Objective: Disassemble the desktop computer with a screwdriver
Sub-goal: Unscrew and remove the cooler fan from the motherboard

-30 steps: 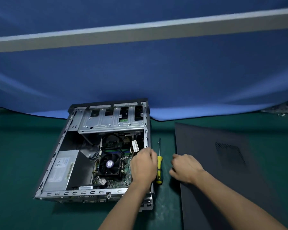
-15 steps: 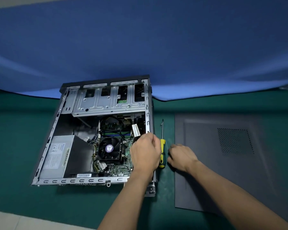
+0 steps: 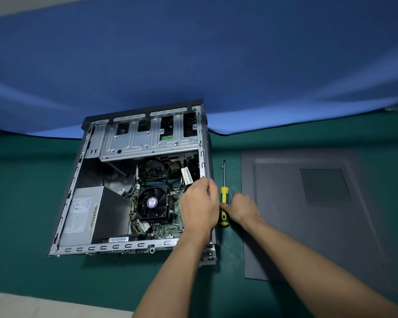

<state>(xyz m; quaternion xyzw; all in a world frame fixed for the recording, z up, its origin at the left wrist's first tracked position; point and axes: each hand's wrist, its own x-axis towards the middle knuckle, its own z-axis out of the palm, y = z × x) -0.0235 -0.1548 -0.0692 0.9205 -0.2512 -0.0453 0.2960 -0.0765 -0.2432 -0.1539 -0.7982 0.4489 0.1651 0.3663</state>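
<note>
power supply (image 3: 83,214): white label with rows of print, too small to read
barcode sticker (image 3: 118,239): bars only, digits illegible
fan (image 3: 152,202): round purple hub sticker, wording blurred
white tag (image 3: 186,176): printed lines, possibly a barcode
green label in the far drive cage (image 3: 166,138): unreadable

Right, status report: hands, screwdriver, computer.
Left hand on computer case right edge, grip unclear. Right hand touching screwdriver handle on mat. Side panel off, lying right. Nothing blocking.
</note>
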